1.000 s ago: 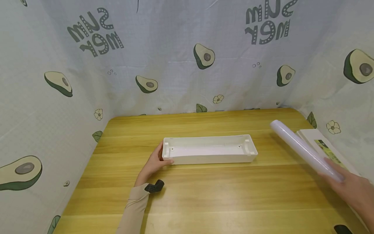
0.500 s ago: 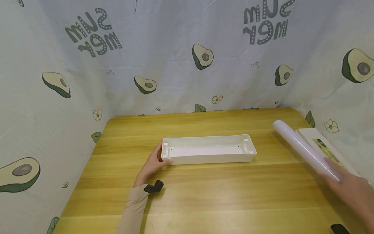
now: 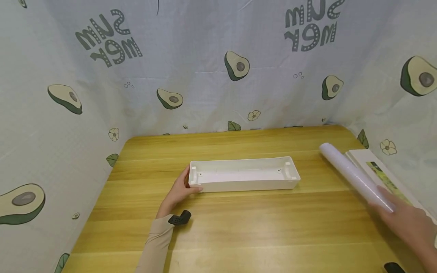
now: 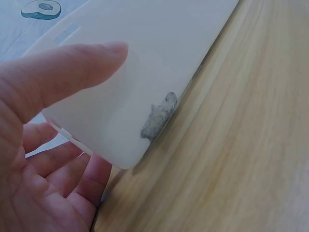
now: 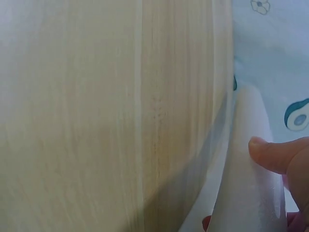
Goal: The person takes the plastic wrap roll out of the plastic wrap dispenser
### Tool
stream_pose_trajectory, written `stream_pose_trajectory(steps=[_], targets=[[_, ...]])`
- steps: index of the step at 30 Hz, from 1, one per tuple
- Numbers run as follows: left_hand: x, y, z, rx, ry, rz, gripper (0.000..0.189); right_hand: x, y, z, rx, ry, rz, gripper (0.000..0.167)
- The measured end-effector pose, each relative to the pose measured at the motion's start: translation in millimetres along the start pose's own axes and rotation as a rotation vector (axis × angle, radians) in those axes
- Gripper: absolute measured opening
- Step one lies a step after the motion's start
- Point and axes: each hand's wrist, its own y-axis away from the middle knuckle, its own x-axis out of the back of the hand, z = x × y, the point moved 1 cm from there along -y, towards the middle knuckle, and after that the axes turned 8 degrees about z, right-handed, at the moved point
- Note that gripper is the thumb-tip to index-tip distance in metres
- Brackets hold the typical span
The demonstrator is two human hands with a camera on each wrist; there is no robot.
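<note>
A long, open-topped white plastic box stands on the wooden table, its inside visible from above in the head view. My left hand grips its left end, thumb along the front wall and fingers behind the end. In the left wrist view the thumb lies on the white wall, near a grey worn patch at the lower edge. On the right, my right hand holds a roll of whitish, shiny plastic film by its near end. In the right wrist view the thumb presses on the roll's side.
Beneath and beside the roll lies a long white lid-like piece with a green printed label, along the table's right edge. An avocado-printed curtain surrounds the wooden table at the back and sides.
The roll's far end has dipped slightly, and my right hand has moved a little to the left. My left hand and the white box stay in place.
</note>
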Motion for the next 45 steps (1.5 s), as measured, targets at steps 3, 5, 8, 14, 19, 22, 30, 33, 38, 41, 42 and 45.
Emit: stream_pose_trajectory(steps=[3,5,8,14,19,22,30,33,38,41,42,45], targets=[[0.1,-0.3,-1.1,-0.001,0.013,-0.004,0.1,-0.1,0.6,0.4,0.015,0.0,-0.015,0.083],[0.0,-0.9,-2.3,0.0,0.026,-0.01,0.101,-0.3,1.2,-0.1,0.015,0.0,-0.028,0.083],[-0.3,-1.8,-3.5,0.0,0.038,-0.017,0.102,-0.6,1.7,-0.9,0.015,-0.005,-0.033,0.082],[-0.5,-2.6,-3.6,0.009,0.041,-0.017,0.102,-2.8,2.8,1.0,0.052,-0.011,-0.027,0.082],[0.6,-1.9,-1.6,0.011,0.014,-0.002,0.101,-4.7,0.2,1.7,0.111,-0.027,-0.017,0.081],[0.9,-2.0,-1.2,0.006,0.012,-0.007,0.1,-4.7,-0.9,1.3,0.122,-0.038,-0.01,0.079],[0.8,-1.9,-1.4,0.013,0.015,-0.008,0.101,-4.4,-0.2,0.0,0.116,-0.029,-0.012,0.081],[0.5,-1.4,-1.8,0.009,0.016,-0.01,0.101,-3.7,0.1,-1.3,0.112,-0.019,-0.026,0.082],[-0.3,-1.6,-0.8,-0.001,0.028,-0.015,0.099,-2.4,-0.9,-3.7,0.124,-0.017,-0.029,0.081],[-0.2,-1.8,-1.3,-0.01,0.031,-0.012,0.1,-2.4,-2.6,-4.5,0.131,-0.017,-0.014,0.081],[-0.1,-1.8,-1.6,-0.021,0.029,-0.013,0.1,-2.7,-2.5,-4.1,0.132,-0.016,-0.017,0.082],[0.2,-1.9,-4.6,-0.067,0.015,-0.014,0.1,-3.4,-2.9,-3.9,0.139,-0.023,-0.001,0.08]])
